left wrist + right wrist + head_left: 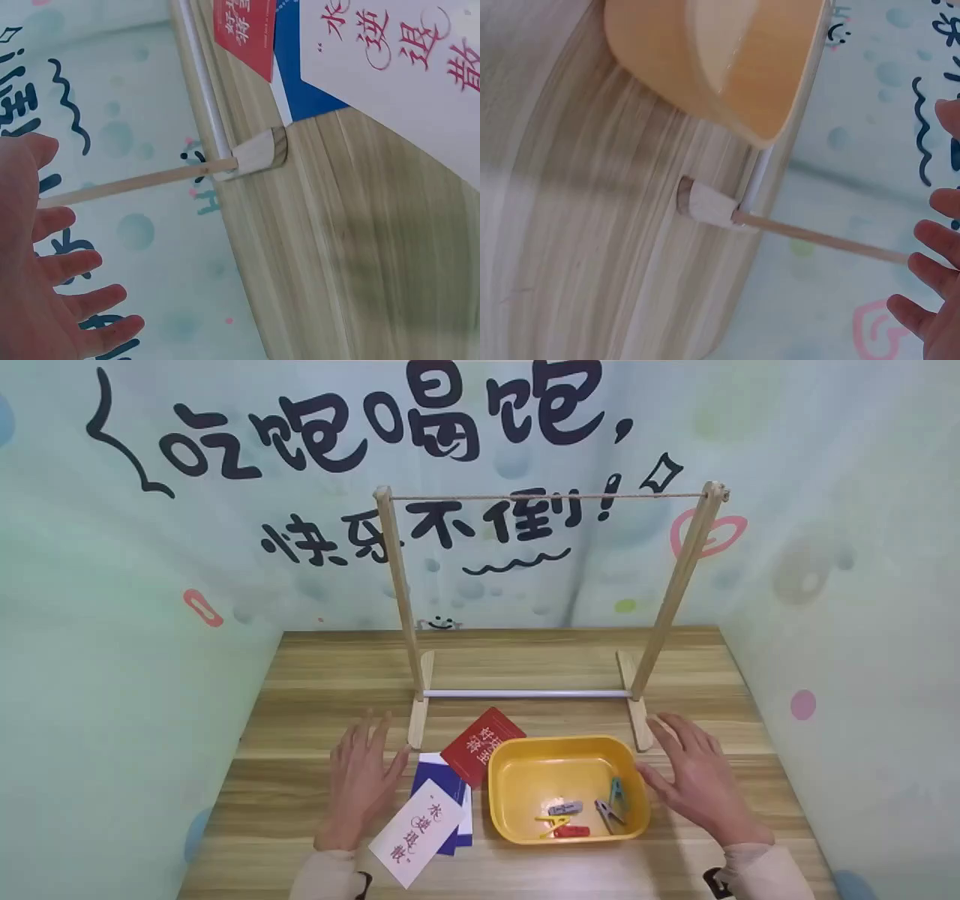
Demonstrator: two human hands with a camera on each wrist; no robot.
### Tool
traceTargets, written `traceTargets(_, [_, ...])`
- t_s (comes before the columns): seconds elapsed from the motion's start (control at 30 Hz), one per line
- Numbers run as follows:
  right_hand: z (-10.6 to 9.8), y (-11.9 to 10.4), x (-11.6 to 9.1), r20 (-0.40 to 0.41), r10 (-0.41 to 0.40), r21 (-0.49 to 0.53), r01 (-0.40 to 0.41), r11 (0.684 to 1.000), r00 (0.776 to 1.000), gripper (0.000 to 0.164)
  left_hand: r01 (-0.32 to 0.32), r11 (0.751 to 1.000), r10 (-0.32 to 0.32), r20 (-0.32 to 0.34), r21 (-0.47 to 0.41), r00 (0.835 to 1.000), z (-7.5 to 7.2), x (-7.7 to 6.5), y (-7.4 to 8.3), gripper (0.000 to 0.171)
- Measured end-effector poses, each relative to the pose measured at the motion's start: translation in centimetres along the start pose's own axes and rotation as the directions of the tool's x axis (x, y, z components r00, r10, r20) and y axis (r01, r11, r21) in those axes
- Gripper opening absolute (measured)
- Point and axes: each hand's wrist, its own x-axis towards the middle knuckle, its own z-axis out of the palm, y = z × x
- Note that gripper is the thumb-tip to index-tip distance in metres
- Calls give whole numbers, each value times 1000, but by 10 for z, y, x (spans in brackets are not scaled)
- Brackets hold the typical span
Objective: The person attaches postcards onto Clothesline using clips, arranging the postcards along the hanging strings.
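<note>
status: nothing gripped

over my feed i read the left hand (361, 776) as empty, fingers loosely spread, left of the overlapping cards (418, 832). the right hand (697, 780), likewise spread and empty, is beside the tub (529, 780); contact cannot be confirmed. the clips (566, 808) lie in the tub, presumably to keep them together. the frame (529, 694) stands behind on two feet (417, 726), likely for stability, its cord (480, 498) strung across the top.

The head view is evenly and softly lit; a pale glare is thrown on the near edge of the brown wood-grain table (570, 874), and a faint sheen is caught inside the yellow round-cornered plastic tub (525, 787). In both wrist views – dimmer, softer – broad shadows are cast across the table.
</note>
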Motion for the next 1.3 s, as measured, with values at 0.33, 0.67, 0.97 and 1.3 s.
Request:
traceTargets(0.33, [7,-28,10,53,-46,-25,48,999,998,58,-43,999,43,5,-2,999,9,4,24,59])
traceTargets(0.67, [23,-40,8,95,-79,-18,81,997,992,50,-78,997,78,16,20,997,24,7,42,55])
traceTargets(0.97, [43,-46,5,96,-138,17,137,990,986,45,-154,987,156,-37,36,987,36,6,51,49])
traceTargets(1.3, [65,-53,2,136,-132,13,131,991,982,41,-155,988,155,6,25,988,58,5,53,44])
